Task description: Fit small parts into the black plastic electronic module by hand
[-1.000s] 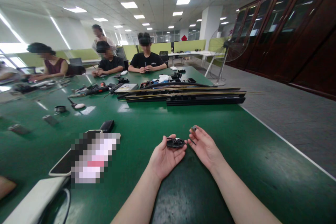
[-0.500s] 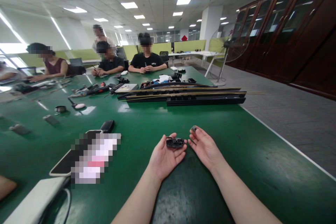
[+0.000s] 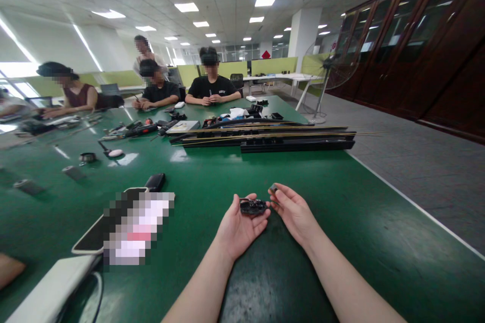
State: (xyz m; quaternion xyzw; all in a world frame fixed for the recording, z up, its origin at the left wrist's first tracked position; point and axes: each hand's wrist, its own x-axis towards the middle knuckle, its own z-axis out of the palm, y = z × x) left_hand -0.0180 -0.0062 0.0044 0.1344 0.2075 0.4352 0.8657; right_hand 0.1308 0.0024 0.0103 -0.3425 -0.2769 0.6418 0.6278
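My left hand (image 3: 237,232) is turned palm up, with a small dark plastic part (image 3: 253,206) held across its fingers and thumb. Fine detail on top of that part is too small to make out. Just to the right, my right hand (image 3: 293,214) pinches a little grey piece (image 3: 273,188) between thumb and fingertips; its exact kind cannot be told. The right fingertips are close beside the left ones, and the grey piece is slightly above and right of the dark part. Both hands are over the green table (image 3: 364,212).
Beyond my hands lie long black rails (image 3: 299,146) with thin yellowish rods on top. To the left are a blurred-out phone-like device (image 3: 109,222), a black object (image 3: 155,181), a white box (image 3: 53,287) with a cable, and grey cylinders (image 3: 74,172). Several people sit across the table.
My right hand has shifted slightly left, bringing the grey piece nearer the dark part. My left hand has hardly moved.
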